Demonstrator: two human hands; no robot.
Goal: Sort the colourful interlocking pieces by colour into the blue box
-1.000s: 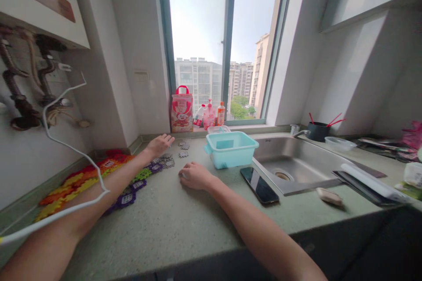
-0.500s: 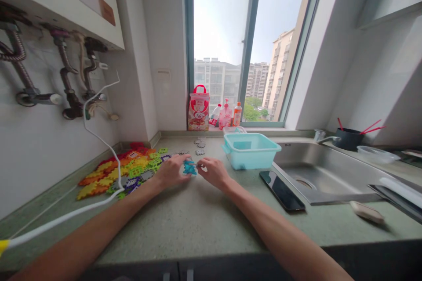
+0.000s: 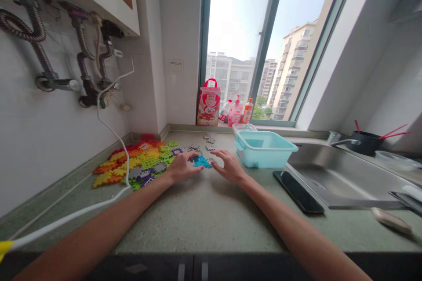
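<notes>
A blue puzzle piece lies on the green countertop between my two hands. My left hand pinches its left edge with curled fingers. My right hand hovers just right of it, fingers spread and holding nothing. To the left spreads a mat of joined colourful puzzle pieces in red, orange, yellow, green and purple. A few grey loose pieces lie farther back.
A turquoise plastic tub stands right of my hands, a black phone beside it, then the steel sink. A white cable hangs from wall pipes across the left counter. Bottles and a red bag stand on the windowsill.
My left hand came back from the far pieces with a blue piece and met my right hand. Since then my right hand has let go and spread; the view shifted left.
</notes>
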